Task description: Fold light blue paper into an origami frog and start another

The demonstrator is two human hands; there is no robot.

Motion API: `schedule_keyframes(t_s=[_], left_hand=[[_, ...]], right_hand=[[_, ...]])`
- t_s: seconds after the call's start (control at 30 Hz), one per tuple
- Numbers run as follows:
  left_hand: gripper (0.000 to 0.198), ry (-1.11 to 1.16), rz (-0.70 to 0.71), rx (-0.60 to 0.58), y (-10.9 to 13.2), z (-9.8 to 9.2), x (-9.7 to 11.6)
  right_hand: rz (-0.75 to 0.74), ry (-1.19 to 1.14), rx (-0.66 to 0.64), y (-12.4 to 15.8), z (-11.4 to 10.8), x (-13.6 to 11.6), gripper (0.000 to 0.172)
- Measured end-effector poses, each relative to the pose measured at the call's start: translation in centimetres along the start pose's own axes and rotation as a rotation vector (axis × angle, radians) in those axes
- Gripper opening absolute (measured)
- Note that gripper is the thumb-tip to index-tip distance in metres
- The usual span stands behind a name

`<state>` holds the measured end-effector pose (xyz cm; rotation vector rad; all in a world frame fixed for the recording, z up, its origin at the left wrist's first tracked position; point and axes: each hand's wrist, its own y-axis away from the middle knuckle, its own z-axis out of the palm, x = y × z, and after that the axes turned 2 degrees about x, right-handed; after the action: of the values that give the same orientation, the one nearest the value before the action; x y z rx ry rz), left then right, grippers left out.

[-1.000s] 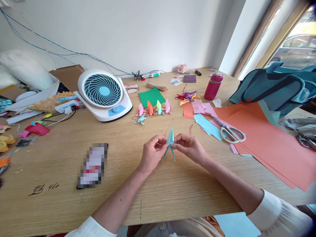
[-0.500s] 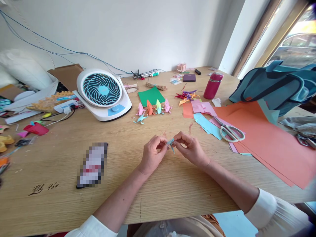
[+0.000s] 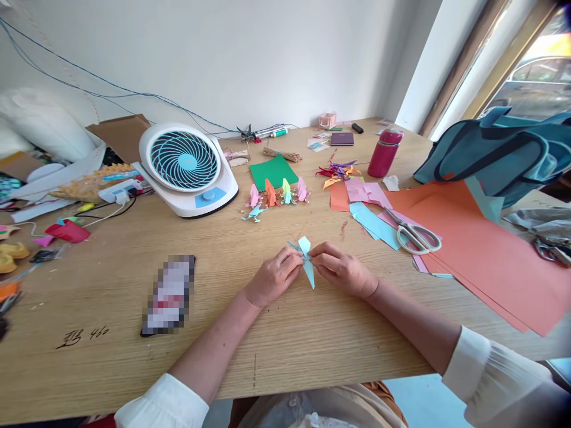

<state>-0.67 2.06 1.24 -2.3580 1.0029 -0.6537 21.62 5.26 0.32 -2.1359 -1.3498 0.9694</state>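
Note:
Between my hands is a small light-blue folded paper figure [image 3: 308,272], with one flap pointing up and a narrow one pointing toward me. My left hand [image 3: 275,274] pinches its left side. From the right, my right hand [image 3: 342,268] pinches the same piece with thumb and forefinger. The fingertips hide its middle. Beyond them stands a row of folded paper figures in pink, orange [image 3: 270,192], pale green [image 3: 286,191] and pink again. A light-blue folded figure [image 3: 255,213] lies just in front of that row.
A white fan [image 3: 187,160] stands back left, and a pixelated flat object [image 3: 168,296] lies left of my hands. Scissors [image 3: 417,236] rest on paper sheets at right, near large orange sheets [image 3: 499,255]. Behind are a green sheet [image 3: 273,172], a magenta bottle [image 3: 385,154] and a blue bag [image 3: 482,156].
The light-blue paper figure has turned and shows more of itself, with a wide flap up and a point toward me. Both hands still pinch it.

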Motion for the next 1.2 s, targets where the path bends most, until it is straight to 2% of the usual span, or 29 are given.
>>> schedule_keyframes(t_s=[0.3, 0.5, 0.67, 1.03, 1.2], left_hand=[[0.020, -0.270, 0.289, -0.127, 0.8, 0.6, -0.9], [0.026, -0.210, 0.259, -0.210, 0.4, 0.5, -1.0], [0.020, -0.056, 0.233, -0.257, 0.7, -0.1, -0.7], [0.021, -0.038, 0.176, -0.252, 1.0, -0.2, 0.1], [0.023, -0.045, 0.138, -0.269, 1.3, -0.3, 0.3]], right_hand=[[-0.213, 0.286, -0.271, 0.4, 0.0, 0.4, 0.029], [-0.228, 0.329, -0.344, 0.2, -0.1, 0.4, 0.034], [-0.259, 0.299, -0.345, 0.4, -0.9, 0.5, 0.026], [-0.276, 0.272, -0.415, 0.6, -2.1, 0.1, 0.028], [-0.256, 0.253, -0.394, 0.8, -2.3, -0.3, 0.029]])
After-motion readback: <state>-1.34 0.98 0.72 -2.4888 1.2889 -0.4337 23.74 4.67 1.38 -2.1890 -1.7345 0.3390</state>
